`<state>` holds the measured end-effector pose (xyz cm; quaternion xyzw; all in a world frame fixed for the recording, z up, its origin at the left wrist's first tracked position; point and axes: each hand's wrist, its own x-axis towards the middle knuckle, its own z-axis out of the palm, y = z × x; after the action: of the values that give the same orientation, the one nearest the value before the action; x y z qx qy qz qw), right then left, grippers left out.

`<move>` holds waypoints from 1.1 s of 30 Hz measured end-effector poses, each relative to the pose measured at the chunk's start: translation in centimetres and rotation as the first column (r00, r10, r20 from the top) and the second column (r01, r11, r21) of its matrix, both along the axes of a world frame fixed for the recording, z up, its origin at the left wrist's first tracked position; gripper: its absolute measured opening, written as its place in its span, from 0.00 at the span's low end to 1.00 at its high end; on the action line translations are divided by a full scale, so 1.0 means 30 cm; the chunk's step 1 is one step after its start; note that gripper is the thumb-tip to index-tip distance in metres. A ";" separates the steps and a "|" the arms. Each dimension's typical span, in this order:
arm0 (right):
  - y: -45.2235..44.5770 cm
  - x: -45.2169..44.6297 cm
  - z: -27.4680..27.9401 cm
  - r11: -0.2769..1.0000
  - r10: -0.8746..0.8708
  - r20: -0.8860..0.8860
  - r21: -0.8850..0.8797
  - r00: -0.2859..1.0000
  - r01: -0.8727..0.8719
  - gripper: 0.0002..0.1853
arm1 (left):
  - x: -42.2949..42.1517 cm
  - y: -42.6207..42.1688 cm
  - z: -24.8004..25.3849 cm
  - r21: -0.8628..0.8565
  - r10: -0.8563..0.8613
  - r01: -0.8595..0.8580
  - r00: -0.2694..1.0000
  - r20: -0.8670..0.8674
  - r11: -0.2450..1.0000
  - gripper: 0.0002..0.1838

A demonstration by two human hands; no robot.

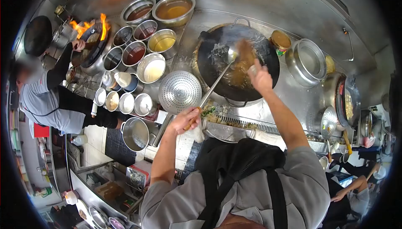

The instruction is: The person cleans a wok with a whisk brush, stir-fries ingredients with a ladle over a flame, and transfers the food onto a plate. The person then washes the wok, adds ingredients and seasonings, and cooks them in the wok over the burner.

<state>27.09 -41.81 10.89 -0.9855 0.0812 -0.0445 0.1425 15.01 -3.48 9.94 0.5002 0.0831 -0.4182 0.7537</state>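
Note:
My left hand (186, 120) is closed around the wooden end of a long-handled metal ladle (217, 80). The ladle's bowl rests inside a large dark wok (205, 69), which holds brownish, rippling water (240, 76) with some steam. My right hand (260, 78), over the wok's right side, grips what looks like a brown wok brush (245, 51); its head is smeared by motion. Just beyond my left hand lies a round perforated strainer (180, 88), its handle pointing toward me. Green and pale food scraps (208, 111) sit on the grate in front of the wok.
Several metal pots of sauces and liquids (151, 67) stand left of the wok. To its right are a tin (280, 40) and stacked metal bowls (307, 61). At far left a co-worker (46, 95) handles a flaming wok (94, 46); another person (351, 195) is at lower right.

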 end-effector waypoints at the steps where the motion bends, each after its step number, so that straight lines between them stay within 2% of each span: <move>1: 0.040 -0.049 0.018 0.987 0.157 -0.063 0.023 0.986 -0.156 0.38 | -0.022 -0.025 0.012 -0.031 0.026 -0.027 0.999 -0.037 0.999 0.20; 2: 0.077 -0.095 0.039 0.933 0.354 -0.153 -0.017 0.923 -0.360 0.37 | -0.043 -0.063 0.016 -0.063 0.051 -0.055 0.996 -0.076 0.996 0.20; 3: 0.099 -0.137 0.038 0.825 0.553 -0.126 -0.054 0.824 -0.562 0.37 | -0.066 -0.090 0.014 -0.095 0.075 -0.087 0.990 -0.119 0.992 0.21; 5: 0.100 -0.143 0.062 0.739 0.670 -0.113 0.012 0.733 -0.674 0.36 | -0.087 -0.104 -0.034 -0.147 0.062 -0.073 0.995 -0.082 0.986 0.22; 7: 0.055 -0.047 0.007 0.935 0.351 -0.126 -0.007 0.928 -0.354 0.36 | -0.110 -0.110 -0.043 -0.242 0.088 -0.114 0.989 -0.116 0.964 0.22; 8: 0.037 0.004 -0.031 0.990 0.142 -0.052 -0.016 0.989 -0.143 0.36 | -0.113 -0.123 -0.011 -0.203 0.105 -0.125 0.989 -0.106 0.971 0.21; 9: 0.017 0.023 -0.063 0.982 0.187 0.007 -0.033 0.982 -0.186 0.36 | -0.121 -0.129 0.017 -0.181 0.095 -0.111 0.991 -0.095 0.977 0.20; 11: 0.070 -0.063 0.044 0.826 0.544 -0.100 -0.106 0.833 -0.553 0.35 | -0.109 -0.144 0.054 -0.140 0.075 -0.083 0.995 -0.063 0.987 0.18; 12: 0.074 -0.094 0.042 0.738 0.673 -0.036 -0.031 0.739 -0.674 0.36 | -0.102 -0.141 0.057 -0.154 0.077 -0.090 0.993 -0.085 0.984 0.16; 14: 0.033 -0.063 0.003 0.930 0.355 -0.165 -0.041 0.920 -0.366 0.38 | -0.111 -0.142 0.060 0.169 -0.043 0.028 0.995 0.087 0.985 0.17; 15: -0.006 -0.002 -0.012 0.978 0.177 -0.212 -0.073 0.961 -0.197 0.39 | -0.103 -0.147 0.064 0.328 -0.119 0.057 0.978 0.172 0.943 0.17; 16: -0.107 0.071 -0.064 0.979 0.103 -0.222 -0.147 0.970 -0.138 0.39 | -0.121 -0.178 0.154 0.689 -0.324 -0.004 0.880 0.347 0.725 0.18; 17: -0.217 0.119 -0.108 0.973 0.027 -0.227 -0.216 0.973 -0.078 0.39 | -0.129 -0.176 0.108 0.805 -0.437 -0.195 0.757 0.487 0.560 0.19; 18: -0.282 0.124 -0.063 0.970 0.059 -0.213 -0.218 0.975 -0.106 0.39 | -0.132 -0.169 0.015 0.828 -0.571 -0.411 0.599 0.561 0.382 0.20; 19: -0.340 0.100 -0.004 0.967 0.087 -0.210 -0.218 0.974 -0.133 0.39 | -0.147 -0.163 -0.052 0.760 -0.712 -0.613 0.433 0.553 0.218 0.21; 22: -0.486 0.084 0.126 0.998 0.045 0.020 -0.050 0.999 -0.044 0.38 | -0.098 -0.079 -0.073 0.792 -0.644 -0.284 0.466 0.606 0.540 0.30; 24: -0.547 0.034 0.254 0.998 0.049 0.165 0.035 0.985 -0.056 0.36 | -0.083 -0.103 0.019 0.722 -0.424 -0.012 0.802 0.421 0.692 0.31; 25: -0.560 -0.016 0.352 0.992 0.067 0.241 0.087 0.968 -0.090 0.35 | -0.076 -0.110 0.062 0.635 -0.321 0.092 0.912 0.256 0.767 0.32; 26: -0.574 -0.062 0.437 0.988 0.055 0.313 0.118 0.948 -0.096 0.35 | -0.087 -0.097 -0.082 0.628 -0.367 -0.039 0.782 0.503 0.777 0.30; 27: -0.587 -0.105 0.504 0.983 0.045 0.382 0.148 0.923 -0.109 0.35 | -0.090 -0.120 -0.058 0.595 -0.358 0.017 0.813 0.459 0.803 0.29; 29: -0.656 -0.185 0.570 0.933 -0.028 0.457 0.330 0.889 -0.140 0.36 | -0.109 -0.208 0.051 0.511 -0.338 0.120 0.870 0.359 0.851 0.27; 30: -0.680 -0.214 0.544 0.933 -0.121 0.515 0.352 0.849 -0.080 0.36 | -0.140 -0.251 0.083 0.498 -0.293 0.082 0.885 0.362 0.863 0.21; 32: -0.728 -0.253 0.438 0.910 -0.307 0.624 0.415 0.718 0.028 0.37 | -0.183 -0.297 0.104 0.370 -0.268 0.144 0.912 0.310 0.918 0.19; 33: -0.790 -0.289 0.371 0.989 -0.147 0.286 0.070 0.947 0.133 0.37 | -0.200 -0.318 0.118 0.306 -0.267 0.177 0.921 0.282 0.935 0.17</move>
<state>18.44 -65.51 22.02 -0.9561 0.1302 -0.1965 0.1740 9.00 -13.02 13.50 0.6670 -0.0406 -0.3997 0.6274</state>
